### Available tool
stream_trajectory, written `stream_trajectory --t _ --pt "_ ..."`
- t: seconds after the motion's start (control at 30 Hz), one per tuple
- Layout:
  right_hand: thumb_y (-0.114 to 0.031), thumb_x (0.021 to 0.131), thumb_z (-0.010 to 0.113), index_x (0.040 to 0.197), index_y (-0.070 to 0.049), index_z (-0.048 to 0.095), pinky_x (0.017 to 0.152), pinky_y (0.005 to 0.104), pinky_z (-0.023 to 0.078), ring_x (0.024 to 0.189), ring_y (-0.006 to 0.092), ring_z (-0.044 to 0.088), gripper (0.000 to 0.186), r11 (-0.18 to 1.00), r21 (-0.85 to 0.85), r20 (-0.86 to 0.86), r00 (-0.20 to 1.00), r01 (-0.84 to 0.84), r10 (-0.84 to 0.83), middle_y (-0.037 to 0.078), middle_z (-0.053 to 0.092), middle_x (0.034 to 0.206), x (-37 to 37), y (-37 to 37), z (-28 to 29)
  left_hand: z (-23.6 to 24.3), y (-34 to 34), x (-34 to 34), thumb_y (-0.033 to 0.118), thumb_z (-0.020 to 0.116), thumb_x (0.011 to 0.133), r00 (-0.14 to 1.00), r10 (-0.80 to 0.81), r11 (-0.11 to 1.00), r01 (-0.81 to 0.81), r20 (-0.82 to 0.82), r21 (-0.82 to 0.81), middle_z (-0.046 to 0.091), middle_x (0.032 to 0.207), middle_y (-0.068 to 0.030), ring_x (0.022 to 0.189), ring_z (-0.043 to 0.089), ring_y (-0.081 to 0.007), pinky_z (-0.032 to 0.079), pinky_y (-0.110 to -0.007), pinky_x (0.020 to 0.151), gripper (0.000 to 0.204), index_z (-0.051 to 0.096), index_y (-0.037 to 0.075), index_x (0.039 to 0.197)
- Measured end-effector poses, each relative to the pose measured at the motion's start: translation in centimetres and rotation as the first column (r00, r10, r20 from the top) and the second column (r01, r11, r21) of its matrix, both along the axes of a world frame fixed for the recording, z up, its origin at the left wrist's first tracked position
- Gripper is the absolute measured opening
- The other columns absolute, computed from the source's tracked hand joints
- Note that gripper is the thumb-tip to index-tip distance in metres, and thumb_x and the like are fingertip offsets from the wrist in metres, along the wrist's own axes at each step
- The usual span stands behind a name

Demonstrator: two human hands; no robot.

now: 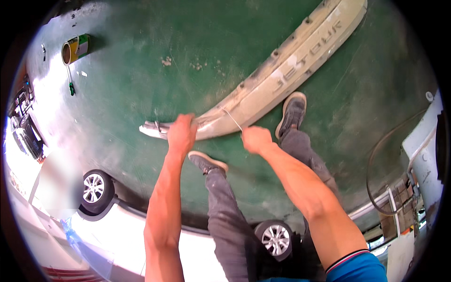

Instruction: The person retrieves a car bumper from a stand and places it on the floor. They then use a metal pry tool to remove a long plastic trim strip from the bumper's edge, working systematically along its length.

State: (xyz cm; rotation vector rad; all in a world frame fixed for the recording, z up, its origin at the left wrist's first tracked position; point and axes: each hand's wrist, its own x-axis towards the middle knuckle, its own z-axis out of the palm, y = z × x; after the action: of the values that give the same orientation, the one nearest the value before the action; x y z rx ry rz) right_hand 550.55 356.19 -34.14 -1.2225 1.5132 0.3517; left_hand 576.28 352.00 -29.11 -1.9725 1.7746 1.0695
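A long, curved, cream-coloured car trim panel (263,96) with raised lettering lies on the green floor, running from the upper right to the middle left. My left hand (182,134) is closed on it near its narrow left end. A thin whitish strip or cord (233,119) stretches taut from the panel's surface to my right hand (257,140). That hand is a fist just off the panel's near edge, with the strip's end hidden inside it. Dark clips or tabs (275,53) stick out along the panel's far edge.
My shoes (293,113) stand close to the panel's near side. An open can (75,49) lies on its side at the far left, beside a green-handled tool (71,87). Behind me is a white car (127,235); a dark hose (369,176) loops at the right.
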Motion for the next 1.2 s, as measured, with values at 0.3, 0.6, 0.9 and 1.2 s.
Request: stream_trajectory --t 0.3,0.6,0.9,1.2 --pt "-0.025 0.095 0.053 0.108 -0.001 0.065 0.078 0.0500 0.053 0.090 0.0377 0.068 0.030 0.911 -0.050 0.082 0.908 -0.409 0.412 0.018 0.070 0.094 -6.4 -5.8 -2.9 -5.7 1.0 -2.7 0.049 0.073 0.079 0.993 -0.120 0.918 0.103 0.019 0.383 0.069 0.109 -0.0265 0.105 0.065 -0.0423 0.052 -0.050 0.089 0.064 0.062 -0.002 0.115" --pt "-0.022 0.100 0.055 0.122 0.001 0.060 0.073 0.0248 0.045 0.077 0.0100 0.056 0.032 0.986 0.042 0.623 0.768 0.159 -0.150 0.002 0.062 0.087 -7.6 -18.8 -1.7 -11.9 -0.9 -5.2 0.051 0.071 0.079 0.992 -0.051 0.911 0.095 -0.120 0.401 0.072 0.097 -0.0223 0.097 0.069 -0.0392 0.055 -0.046 0.084 0.051 0.073 0.003 0.094" --pt "-0.023 0.103 0.051 0.119 -0.003 0.055 0.067 0.0245 0.048 0.070 0.0133 0.057 0.026 0.946 0.260 0.701 0.636 0.194 -0.323 0.004 0.058 0.081 2.2 -18.4 -6.4 -14.6 2.1 -2.4 0.050 0.070 0.079 0.903 -0.032 0.988 0.094 -0.429 0.124 0.070 0.089 -0.0253 0.091 0.068 -0.0389 0.052 -0.046 0.080 0.049 0.073 0.001 0.086" --pt "-0.033 0.105 0.052 0.115 -0.003 0.059 0.064 0.0262 0.045 0.067 0.0104 0.050 0.033 0.893 0.322 0.668 0.593 0.314 -0.449 -0.001 0.051 0.075 3.7 -15.9 -11.3 -15.5 1.0 -7.8 0.031 0.067 0.080 0.870 0.334 0.939 -0.273 -0.362 0.209 0.070 0.086 -0.0241 0.086 0.068 -0.0422 0.052 -0.051 0.076 0.035 0.068 -0.002 0.090"
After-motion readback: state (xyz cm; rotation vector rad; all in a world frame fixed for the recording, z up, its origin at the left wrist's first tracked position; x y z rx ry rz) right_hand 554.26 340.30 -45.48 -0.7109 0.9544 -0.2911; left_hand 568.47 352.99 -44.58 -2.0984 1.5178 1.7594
